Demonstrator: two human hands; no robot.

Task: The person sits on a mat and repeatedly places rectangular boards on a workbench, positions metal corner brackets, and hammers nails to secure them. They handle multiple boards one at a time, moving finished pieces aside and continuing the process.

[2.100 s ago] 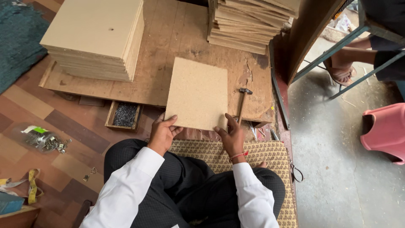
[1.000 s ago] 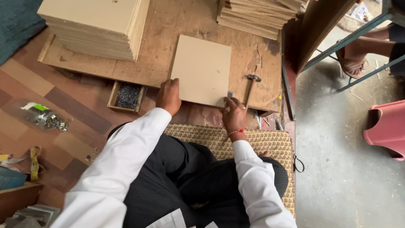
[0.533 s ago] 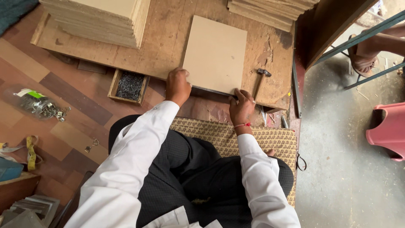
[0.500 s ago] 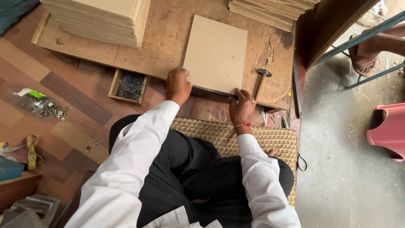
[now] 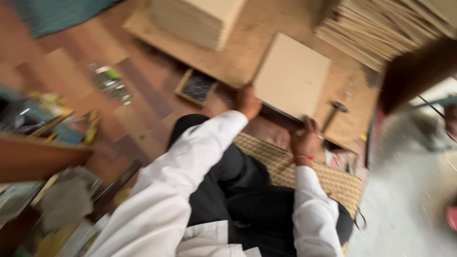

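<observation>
Left hand [image 5: 246, 101]: closed on the near left corner of the square board [image 5: 291, 76].
Right hand [image 5: 304, 139]: gripped on its near edge, beside the hammer [image 5: 333, 112].
Nail tray [image 5: 196, 87]: set left of the board.

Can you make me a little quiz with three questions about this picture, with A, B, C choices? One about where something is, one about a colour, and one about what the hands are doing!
1. Where does the hammer lie?
A. right of the square board
B. on the lap
C. in the small box

2. What colour are the sleeves?
A. red
B. white
C. green

3. What are the hands doing?
A. both hang free
B. both wave in the air
C. both grip the board's near edge

Answers: 1 A, it lies beside the square board. 2 B, both arms are in white. 3 C, the left hand and right hand sit at that edge.
</observation>
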